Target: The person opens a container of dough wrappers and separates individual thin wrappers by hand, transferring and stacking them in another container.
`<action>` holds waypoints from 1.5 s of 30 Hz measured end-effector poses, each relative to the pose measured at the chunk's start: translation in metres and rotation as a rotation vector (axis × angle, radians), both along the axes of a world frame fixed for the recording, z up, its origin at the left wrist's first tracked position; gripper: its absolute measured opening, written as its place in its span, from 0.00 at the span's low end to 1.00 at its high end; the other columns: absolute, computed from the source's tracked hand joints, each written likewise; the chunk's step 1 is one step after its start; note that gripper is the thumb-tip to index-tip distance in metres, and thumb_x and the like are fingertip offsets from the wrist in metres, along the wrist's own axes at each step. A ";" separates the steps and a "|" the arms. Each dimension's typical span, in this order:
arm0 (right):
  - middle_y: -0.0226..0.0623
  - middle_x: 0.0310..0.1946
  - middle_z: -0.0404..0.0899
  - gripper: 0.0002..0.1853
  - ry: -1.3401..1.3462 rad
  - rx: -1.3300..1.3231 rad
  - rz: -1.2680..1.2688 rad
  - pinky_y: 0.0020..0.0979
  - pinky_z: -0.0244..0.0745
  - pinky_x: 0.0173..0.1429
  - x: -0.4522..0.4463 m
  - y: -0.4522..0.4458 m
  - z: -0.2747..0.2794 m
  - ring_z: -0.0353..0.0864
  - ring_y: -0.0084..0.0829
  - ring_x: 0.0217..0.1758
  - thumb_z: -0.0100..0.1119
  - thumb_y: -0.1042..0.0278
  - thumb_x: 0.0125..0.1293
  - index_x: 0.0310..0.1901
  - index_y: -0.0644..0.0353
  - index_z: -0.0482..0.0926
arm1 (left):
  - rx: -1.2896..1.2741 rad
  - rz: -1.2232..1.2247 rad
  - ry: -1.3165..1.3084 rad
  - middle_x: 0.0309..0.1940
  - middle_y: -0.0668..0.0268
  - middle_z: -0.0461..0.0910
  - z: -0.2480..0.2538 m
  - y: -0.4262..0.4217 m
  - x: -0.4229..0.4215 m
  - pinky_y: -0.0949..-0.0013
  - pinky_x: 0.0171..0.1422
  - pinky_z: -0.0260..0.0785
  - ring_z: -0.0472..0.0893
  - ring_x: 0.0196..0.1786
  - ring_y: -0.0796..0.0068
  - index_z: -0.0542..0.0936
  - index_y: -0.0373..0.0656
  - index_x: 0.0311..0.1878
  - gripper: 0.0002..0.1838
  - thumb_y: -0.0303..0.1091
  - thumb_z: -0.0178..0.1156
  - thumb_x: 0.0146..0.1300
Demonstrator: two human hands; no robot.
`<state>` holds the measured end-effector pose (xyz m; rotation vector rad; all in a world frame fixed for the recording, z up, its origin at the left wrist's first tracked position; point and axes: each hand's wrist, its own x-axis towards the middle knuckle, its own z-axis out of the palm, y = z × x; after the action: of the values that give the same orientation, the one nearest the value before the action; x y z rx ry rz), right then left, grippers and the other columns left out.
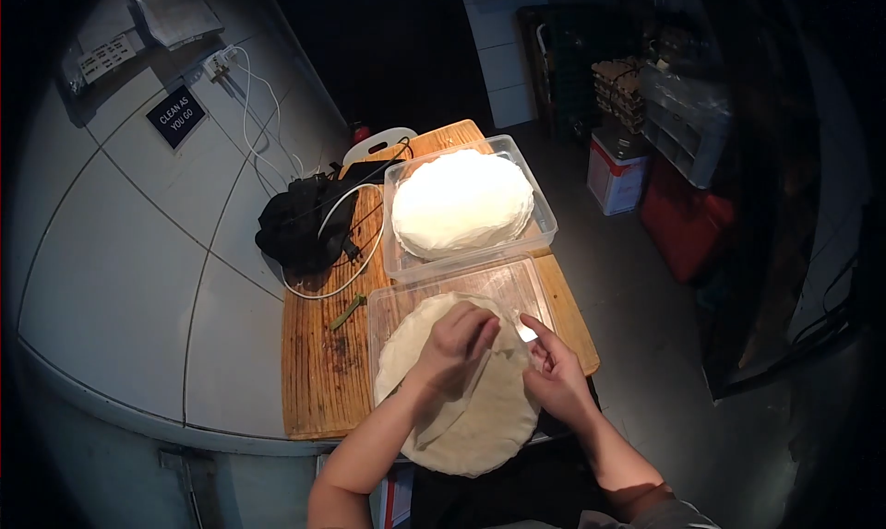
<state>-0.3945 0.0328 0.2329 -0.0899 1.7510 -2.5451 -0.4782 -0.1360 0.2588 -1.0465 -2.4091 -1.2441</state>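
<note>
A round stack of thin, pale dough sheets [498, 418] lies on a clear plastic lid [512, 285] at the table's near end. Over the middle of the stack, my left hand [452, 340] is closed, its fingertips pinching a top dough sheet that looks partly lifted and folded. My right hand [558, 377] is at the stack's right edge, index finger and thumb apart, with the thumb side close to the dough. Behind the lid, a clear plastic container [544, 220] holds another pile of pale sheets [461, 202], brightly lit.
The wooden table [318, 381] bears a black bag [305, 225], a white cable [378, 243] and a green scrap [347, 312] on its left side. A tiled wall [120, 252] borders the left. Boxes [616, 174] and a red container [683, 220] stand on the floor at right.
</note>
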 end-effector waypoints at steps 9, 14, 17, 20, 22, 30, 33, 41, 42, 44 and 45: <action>0.29 0.45 0.72 0.35 -0.045 -0.062 0.036 0.19 0.70 0.54 -0.003 0.002 -0.006 0.75 0.17 0.50 0.50 0.87 0.63 0.72 0.63 0.56 | 0.026 -0.126 -0.073 0.29 0.62 0.78 0.001 -0.001 0.016 0.72 0.34 0.72 0.80 0.30 0.69 0.80 0.38 0.39 0.11 0.24 0.71 0.54; 0.30 0.47 0.73 0.34 -0.008 -0.088 0.024 0.20 0.70 0.56 -0.003 -0.001 -0.005 0.74 0.18 0.52 0.50 0.87 0.63 0.72 0.63 0.56 | 0.035 -0.108 0.025 0.29 0.61 0.78 -0.005 0.003 0.019 0.70 0.33 0.72 0.80 0.30 0.67 0.79 0.37 0.38 0.09 0.22 0.69 0.55; 0.32 0.49 0.73 0.34 -0.001 -0.073 0.038 0.21 0.69 0.58 -0.003 0.000 -0.007 0.74 0.20 0.54 0.49 0.88 0.62 0.71 0.64 0.57 | 0.062 -0.032 0.074 0.28 0.61 0.78 -0.007 0.006 0.018 0.69 0.33 0.71 0.79 0.30 0.66 0.78 0.36 0.35 0.06 0.22 0.66 0.58; 0.34 0.51 0.74 0.34 0.002 -0.071 0.030 0.22 0.68 0.60 -0.003 -0.001 -0.007 0.74 0.21 0.55 0.49 0.88 0.62 0.71 0.64 0.57 | 0.127 0.055 -0.029 0.28 0.61 0.76 -0.012 0.003 0.014 0.69 0.34 0.69 0.77 0.29 0.67 0.77 0.36 0.36 0.04 0.24 0.63 0.62; 0.34 0.52 0.74 0.34 0.006 -0.064 0.029 0.23 0.68 0.60 -0.001 -0.001 -0.011 0.74 0.21 0.56 0.48 0.88 0.62 0.71 0.64 0.57 | 0.178 0.144 -0.100 0.27 0.62 0.75 -0.010 0.000 0.010 0.70 0.33 0.68 0.75 0.28 0.70 0.77 0.36 0.36 0.04 0.25 0.62 0.63; 0.32 0.46 0.76 0.33 0.007 0.030 0.037 0.21 0.71 0.54 0.000 -0.003 -0.011 0.76 0.19 0.50 0.51 0.85 0.63 0.71 0.66 0.56 | 0.063 0.097 -0.432 0.26 0.70 0.76 0.007 0.004 0.020 0.79 0.32 0.64 0.72 0.28 0.84 0.79 0.35 0.35 0.06 0.28 0.62 0.65; 0.33 0.43 0.78 0.32 -0.047 0.183 0.041 0.22 0.73 0.50 -0.005 -0.002 -0.003 0.78 0.20 0.46 0.54 0.79 0.65 0.70 0.66 0.57 | 0.155 0.138 -0.584 0.25 0.67 0.78 -0.001 0.009 0.024 0.77 0.32 0.65 0.74 0.28 0.82 0.81 0.34 0.37 0.07 0.29 0.62 0.66; 0.37 0.43 0.80 0.26 0.005 0.178 0.013 0.23 0.74 0.47 -0.018 -0.008 -0.014 0.79 0.20 0.42 0.54 0.73 0.70 0.68 0.64 0.61 | 0.324 0.405 -0.319 0.21 0.63 0.80 -0.015 -0.018 0.010 0.74 0.32 0.69 0.76 0.25 0.81 0.80 0.33 0.33 0.09 0.31 0.62 0.66; 0.37 0.43 0.80 0.25 0.008 0.171 0.003 0.23 0.74 0.47 -0.017 -0.008 -0.019 0.79 0.20 0.42 0.53 0.73 0.70 0.67 0.64 0.61 | 0.327 0.447 -0.278 0.21 0.64 0.79 -0.017 -0.023 0.010 0.74 0.31 0.68 0.75 0.25 0.82 0.80 0.34 0.33 0.09 0.31 0.63 0.65; 0.37 0.43 0.80 0.24 -0.002 0.143 -0.014 0.23 0.74 0.48 -0.015 -0.008 -0.024 0.79 0.20 0.43 0.53 0.73 0.71 0.67 0.64 0.62 | 0.332 0.531 -0.200 0.19 0.65 0.78 -0.022 -0.032 0.010 0.75 0.30 0.67 0.74 0.24 0.83 0.80 0.34 0.32 0.10 0.31 0.63 0.65; 0.37 0.43 0.80 0.24 -0.014 0.123 -0.021 0.23 0.74 0.48 -0.013 -0.007 -0.026 0.79 0.20 0.43 0.53 0.74 0.71 0.67 0.64 0.63 | 0.296 0.566 -0.092 0.20 0.68 0.77 -0.023 -0.040 0.007 0.77 0.30 0.65 0.72 0.24 0.84 0.79 0.34 0.31 0.11 0.32 0.63 0.66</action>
<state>-0.4075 0.0255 0.2073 -0.0484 1.9078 -2.4388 -0.4711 -0.1760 0.2354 -0.2024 -2.2492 -1.3833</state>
